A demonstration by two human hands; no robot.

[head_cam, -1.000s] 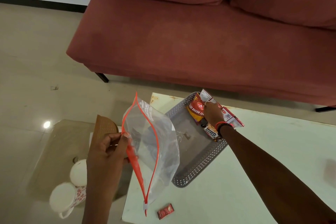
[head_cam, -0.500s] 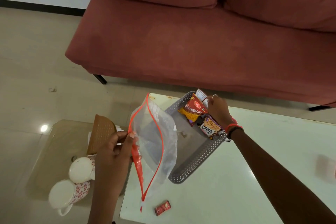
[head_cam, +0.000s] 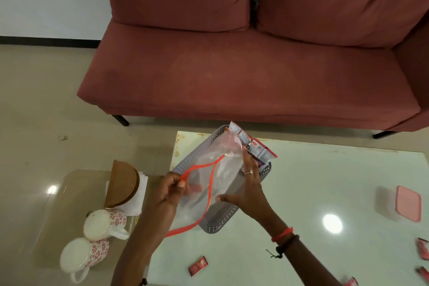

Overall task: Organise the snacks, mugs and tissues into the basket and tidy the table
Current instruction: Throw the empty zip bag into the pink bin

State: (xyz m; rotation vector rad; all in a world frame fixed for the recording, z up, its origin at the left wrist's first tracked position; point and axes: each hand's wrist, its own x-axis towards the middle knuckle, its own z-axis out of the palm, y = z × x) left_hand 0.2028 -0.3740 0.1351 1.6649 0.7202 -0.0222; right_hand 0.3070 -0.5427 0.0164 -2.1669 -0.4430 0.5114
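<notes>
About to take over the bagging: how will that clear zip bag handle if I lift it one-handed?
Probably floppy: the clear zip bag sags over the basket between left hand and right hand. Likely very light; it looks empty. Its orange zip strip curls loosely.

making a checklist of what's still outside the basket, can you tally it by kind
mugs: 2
tissue holder with tissues: 1
small red packets, some cut off by the frame edge: 4
pink-lidded box: 1
clear zip bag, held in both hands: 1
total: 9
</notes>
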